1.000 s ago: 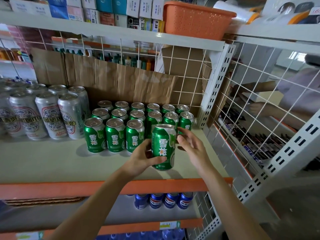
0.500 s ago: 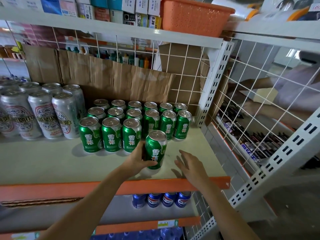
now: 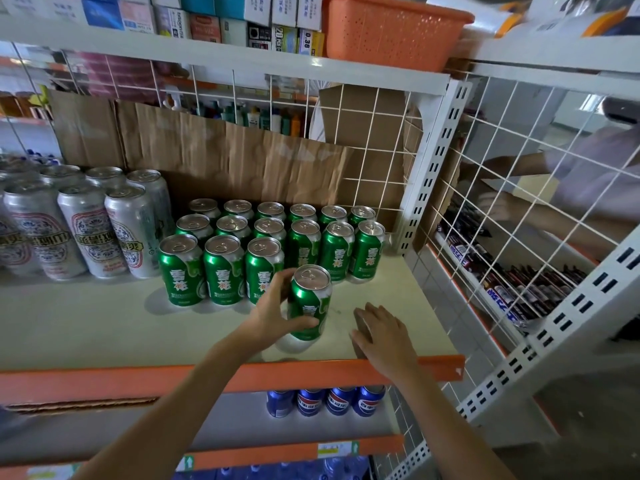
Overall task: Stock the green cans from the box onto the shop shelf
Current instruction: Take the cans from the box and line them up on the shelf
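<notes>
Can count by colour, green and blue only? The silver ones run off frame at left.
Green cans: 16, counting the green can gripped by the left hand
Blue cans: 4
Total: 20

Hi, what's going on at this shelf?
A person is stocking a shop shelf. Their left hand grips one green can at the front of the shelf, on or just above it, right of the stocked cans. Their right hand is open near the orange front edge, holding nothing.
</notes>
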Tool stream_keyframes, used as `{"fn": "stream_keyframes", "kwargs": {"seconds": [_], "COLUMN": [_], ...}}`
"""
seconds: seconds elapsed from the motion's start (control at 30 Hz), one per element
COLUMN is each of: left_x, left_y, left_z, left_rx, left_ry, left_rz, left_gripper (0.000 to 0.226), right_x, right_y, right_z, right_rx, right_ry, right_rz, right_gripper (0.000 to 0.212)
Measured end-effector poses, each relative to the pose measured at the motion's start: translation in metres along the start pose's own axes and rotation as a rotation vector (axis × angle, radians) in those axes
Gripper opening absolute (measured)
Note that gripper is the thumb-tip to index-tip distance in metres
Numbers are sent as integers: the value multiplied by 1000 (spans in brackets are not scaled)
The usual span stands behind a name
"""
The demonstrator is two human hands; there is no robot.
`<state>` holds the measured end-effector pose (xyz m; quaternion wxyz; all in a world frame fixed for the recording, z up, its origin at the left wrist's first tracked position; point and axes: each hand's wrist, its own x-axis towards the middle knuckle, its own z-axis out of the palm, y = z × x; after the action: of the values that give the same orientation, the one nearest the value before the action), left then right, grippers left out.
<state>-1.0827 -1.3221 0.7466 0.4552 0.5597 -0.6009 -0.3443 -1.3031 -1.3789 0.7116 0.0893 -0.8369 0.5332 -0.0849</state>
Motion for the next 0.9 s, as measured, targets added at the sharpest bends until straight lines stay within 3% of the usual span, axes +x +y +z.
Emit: {"fn": "stream_keyframes", "kwargs": {"seconds": [0.13, 0.3, 0.5, 0.9], "left_x": [14, 32, 47, 80], "left_y": [41, 56, 56, 52], "left_z": [-17, -26, -29, -40], "left_rx": [153, 414, 531, 726], "left_ry": [-52, -247, -218, -202], "left_rz": [112, 89, 160, 171], "left_gripper": [81, 72, 56, 52], "right_x": [0, -1, 0, 0], "right_y": [-2, -3, -2, 0], "right_z": [-2, -4, -4, -3], "right_rx": [-26, -15, -19, -5], "right_ry": [-4, -3, -22, -11], "right_rz": [-2, 1, 11, 6], "right_gripper": [49, 49, 51, 51]}}
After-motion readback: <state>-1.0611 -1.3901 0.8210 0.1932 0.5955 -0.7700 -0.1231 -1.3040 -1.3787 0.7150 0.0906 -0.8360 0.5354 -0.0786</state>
